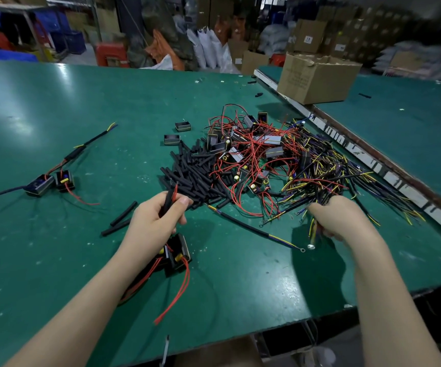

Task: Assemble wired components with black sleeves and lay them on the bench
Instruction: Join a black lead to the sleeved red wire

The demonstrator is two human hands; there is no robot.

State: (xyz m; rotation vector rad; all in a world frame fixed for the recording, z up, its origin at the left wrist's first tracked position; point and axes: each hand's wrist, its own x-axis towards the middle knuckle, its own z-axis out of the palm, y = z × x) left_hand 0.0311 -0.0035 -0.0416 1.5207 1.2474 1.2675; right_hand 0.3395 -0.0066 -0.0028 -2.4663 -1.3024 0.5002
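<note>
Glossy green bench (81, 107); matt black sleeves (190, 168).

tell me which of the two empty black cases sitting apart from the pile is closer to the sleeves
The nearer case: it lies just beside the top of the sleeve pile. The other case sits farther back and to its right, with bare bench between it and the sleeves.

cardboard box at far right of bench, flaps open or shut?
Open: the cardboard box has top flaps lifted and splayed; its contents are not visible.

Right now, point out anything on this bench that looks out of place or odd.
Mostly normal work clutter. Two black sleeves lie apart from the main sleeve pile, left of the left hand. The cardboard box sits across the seam between the two benches.
</note>
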